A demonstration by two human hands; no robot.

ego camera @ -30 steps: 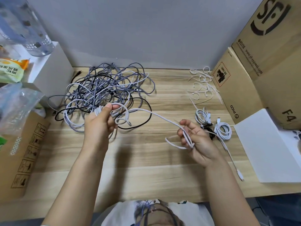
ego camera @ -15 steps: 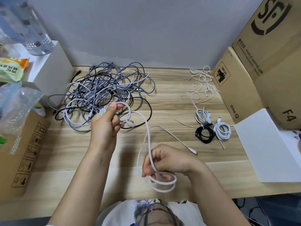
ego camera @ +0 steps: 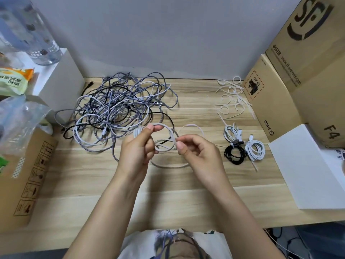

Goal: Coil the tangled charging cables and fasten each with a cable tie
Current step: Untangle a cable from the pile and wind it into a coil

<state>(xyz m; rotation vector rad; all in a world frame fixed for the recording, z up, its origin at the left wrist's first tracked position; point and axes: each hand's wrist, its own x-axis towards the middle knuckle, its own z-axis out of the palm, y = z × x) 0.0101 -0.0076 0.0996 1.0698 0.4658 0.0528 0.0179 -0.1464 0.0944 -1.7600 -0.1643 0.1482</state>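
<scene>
Coiling in progress, head view: the left hand holds a small stack of loops of the white cable pinched under the thumb, fingers curled round it; the right hand pinches the next turn of the same cable between thumb and forefinger, just beside the left. Both sit above the counter, in front of the tangled pile.

- White cable: thin, light, limp, likely smooth-jacketed; loops probably spring open if released, so best held where the turns cross. A slack tail droops to the counter below the hands.
- Tangled pile: braided grey, white and black cables, matte and woven, heavily interlaced; likely to snag when pulled.
- Finished coils: three small bundles, two white and one black, lying right of the hands, each seemingly tied.
- Cable ties: pale flat strips, thin and flexible, scattered at the counter's far right by a cardboard box.
- Counter: light wood-grain laminate, flat.
</scene>
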